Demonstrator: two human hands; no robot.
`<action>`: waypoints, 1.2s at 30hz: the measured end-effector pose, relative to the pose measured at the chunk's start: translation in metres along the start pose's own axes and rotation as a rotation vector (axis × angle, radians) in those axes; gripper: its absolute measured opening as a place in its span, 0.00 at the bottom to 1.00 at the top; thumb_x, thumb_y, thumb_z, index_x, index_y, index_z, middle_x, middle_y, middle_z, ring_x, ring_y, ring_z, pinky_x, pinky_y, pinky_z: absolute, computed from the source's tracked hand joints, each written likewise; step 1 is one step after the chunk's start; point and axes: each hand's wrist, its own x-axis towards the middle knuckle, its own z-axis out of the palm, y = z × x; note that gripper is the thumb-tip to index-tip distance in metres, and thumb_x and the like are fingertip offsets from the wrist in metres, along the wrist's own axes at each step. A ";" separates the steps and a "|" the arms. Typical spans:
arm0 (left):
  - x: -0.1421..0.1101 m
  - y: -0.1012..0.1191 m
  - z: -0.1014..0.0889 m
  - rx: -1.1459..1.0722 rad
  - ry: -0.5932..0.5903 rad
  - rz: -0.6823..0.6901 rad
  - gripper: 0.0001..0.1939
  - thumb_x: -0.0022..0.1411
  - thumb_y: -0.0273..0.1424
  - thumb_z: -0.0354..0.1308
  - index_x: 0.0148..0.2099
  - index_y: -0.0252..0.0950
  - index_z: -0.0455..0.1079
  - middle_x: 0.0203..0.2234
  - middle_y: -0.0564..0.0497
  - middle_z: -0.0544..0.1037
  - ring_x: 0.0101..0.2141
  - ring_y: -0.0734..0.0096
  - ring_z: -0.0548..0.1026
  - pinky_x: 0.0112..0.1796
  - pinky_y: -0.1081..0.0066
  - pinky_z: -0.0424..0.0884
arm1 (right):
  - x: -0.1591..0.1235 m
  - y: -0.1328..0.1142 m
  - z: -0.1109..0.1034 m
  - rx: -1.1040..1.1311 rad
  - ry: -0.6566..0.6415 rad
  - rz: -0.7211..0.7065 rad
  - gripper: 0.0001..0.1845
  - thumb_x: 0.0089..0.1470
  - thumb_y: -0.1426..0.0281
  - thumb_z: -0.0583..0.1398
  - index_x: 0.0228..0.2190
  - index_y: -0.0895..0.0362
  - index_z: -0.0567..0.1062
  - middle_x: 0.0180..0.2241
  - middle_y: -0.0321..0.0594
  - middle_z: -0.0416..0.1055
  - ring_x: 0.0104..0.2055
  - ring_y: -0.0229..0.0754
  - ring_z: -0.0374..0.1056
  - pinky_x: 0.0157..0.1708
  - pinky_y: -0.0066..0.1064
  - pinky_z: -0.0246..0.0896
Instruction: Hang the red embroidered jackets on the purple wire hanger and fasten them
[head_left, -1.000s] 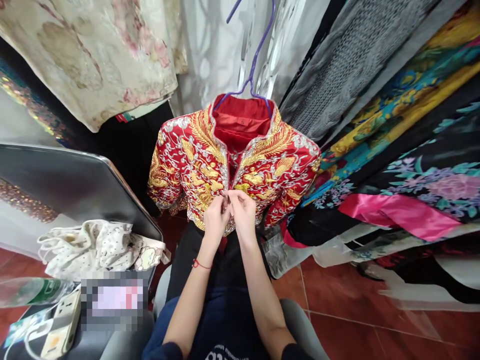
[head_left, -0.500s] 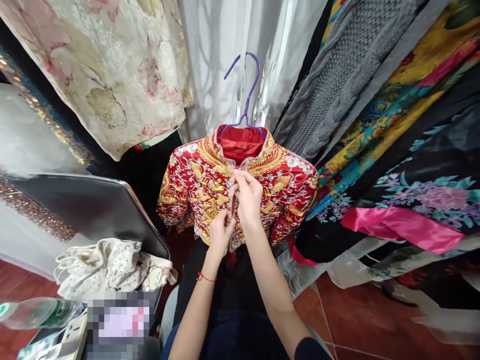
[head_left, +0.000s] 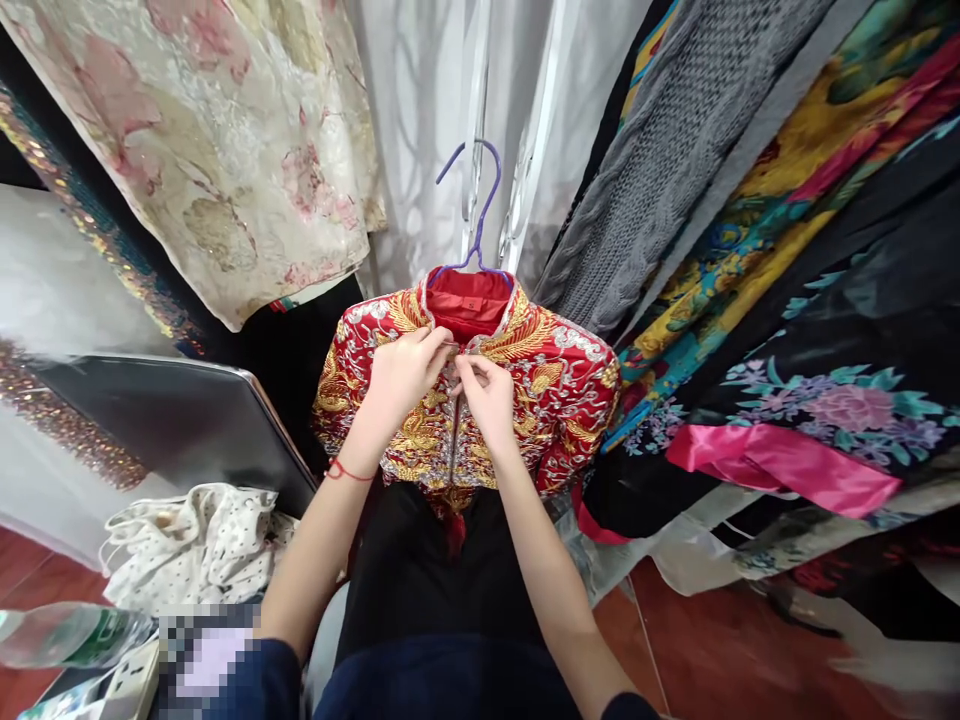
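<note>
A red jacket (head_left: 559, 400) with gold and silver embroidery hangs on a purple hanger (head_left: 487, 200), its lower edge close to my knees. At the top of its front opening, just under the stand-up collar (head_left: 510, 320), both my hands are pinching. My left hand (head_left: 409, 370) grips the collar edge with thumb and fingers. Close beside it, my right hand (head_left: 487, 390) pinches the front edge at the throat. The small fastening between my fingertips is mostly hidden. Below my hands the two front edges meet in a straight line down the jacket.
A floral cream cloth (head_left: 225, 150) hangs at upper left, and a grey knit (head_left: 675, 150) with patterned garments at right. A black chair back (head_left: 180, 420) stands at left, near a dotted cloth bag (head_left: 195, 545), a plastic bottle (head_left: 75, 635) and a power strip (head_left: 131, 680).
My right hand has slid up the front edge to the collar, and my left hand has followed from lower down. The front edges have come together below them.
</note>
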 end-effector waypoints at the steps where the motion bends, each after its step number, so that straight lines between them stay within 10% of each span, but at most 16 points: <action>1: 0.004 -0.002 0.000 0.040 -0.007 0.016 0.10 0.68 0.33 0.52 0.44 0.41 0.74 0.34 0.49 0.80 0.31 0.68 0.75 0.28 0.72 0.60 | 0.001 -0.001 0.000 -0.117 0.026 -0.011 0.17 0.57 0.55 0.58 0.28 0.55 0.76 0.26 0.38 0.76 0.24 0.39 0.70 0.30 0.31 0.63; 7: 0.003 -0.015 -0.017 -0.015 0.164 0.032 0.13 0.69 0.36 0.53 0.52 0.40 0.69 0.40 0.49 0.79 0.41 0.67 0.76 0.41 0.69 0.69 | 0.005 -0.015 -0.021 -0.768 0.124 -0.079 0.20 0.57 0.56 0.62 0.19 0.54 0.72 0.21 0.38 0.72 0.26 0.43 0.68 0.31 0.32 0.55; 14: 0.009 -0.094 -0.027 0.048 0.151 -0.035 0.16 0.66 0.42 0.55 0.52 0.40 0.68 0.49 0.44 0.77 0.51 0.57 0.70 0.52 0.60 0.63 | 0.027 -0.036 -0.091 -0.999 0.386 -0.702 0.21 0.61 0.53 0.57 0.43 0.54 0.77 0.46 0.49 0.73 0.51 0.53 0.63 0.51 0.44 0.57; 19: 0.016 -0.112 -0.012 0.027 0.169 -0.015 0.11 0.70 0.40 0.50 0.45 0.40 0.69 0.39 0.47 0.79 0.40 0.63 0.73 0.47 0.63 0.63 | 0.061 -0.030 -0.116 -1.176 0.225 -0.701 0.23 0.68 0.55 0.47 0.39 0.54 0.76 0.42 0.46 0.74 0.46 0.48 0.63 0.44 0.39 0.57; 24: 0.027 -0.100 -0.013 0.007 0.368 -0.099 0.12 0.71 0.41 0.48 0.43 0.40 0.68 0.37 0.48 0.78 0.37 0.66 0.73 0.46 0.65 0.63 | 0.076 -0.036 -0.109 -1.192 0.348 -0.667 0.24 0.69 0.57 0.44 0.37 0.55 0.75 0.40 0.47 0.73 0.43 0.47 0.64 0.42 0.37 0.54; 29: 0.028 -0.104 0.001 -0.125 0.219 -0.162 0.15 0.70 0.41 0.48 0.37 0.38 0.67 0.30 0.51 0.75 0.30 0.70 0.69 0.35 0.70 0.62 | 0.076 -0.022 -0.102 -1.249 0.314 -0.605 0.27 0.69 0.58 0.44 0.27 0.56 0.72 0.23 0.39 0.70 0.27 0.40 0.63 0.32 0.32 0.46; 36: 0.001 -0.087 0.010 0.006 0.456 -0.281 0.15 0.67 0.38 0.50 0.28 0.39 0.62 0.21 0.54 0.64 0.26 0.70 0.62 0.34 0.67 0.56 | 0.069 -0.005 -0.097 -1.226 0.437 -0.614 0.23 0.66 0.63 0.47 0.20 0.55 0.64 0.19 0.37 0.66 0.24 0.38 0.59 0.32 0.33 0.44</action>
